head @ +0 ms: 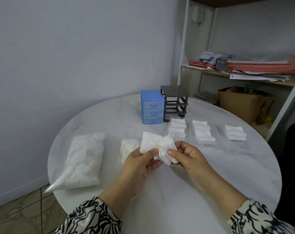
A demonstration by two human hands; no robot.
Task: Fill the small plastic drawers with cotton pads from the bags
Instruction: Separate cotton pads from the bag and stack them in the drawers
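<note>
Both hands hold a bunch of pads [157, 146] in the middle of the frame: left hand [140, 164] pinches one side, right hand [190, 157] the other. Best to square them up, then lay them in a clear drawer [177, 130] at right.
</note>
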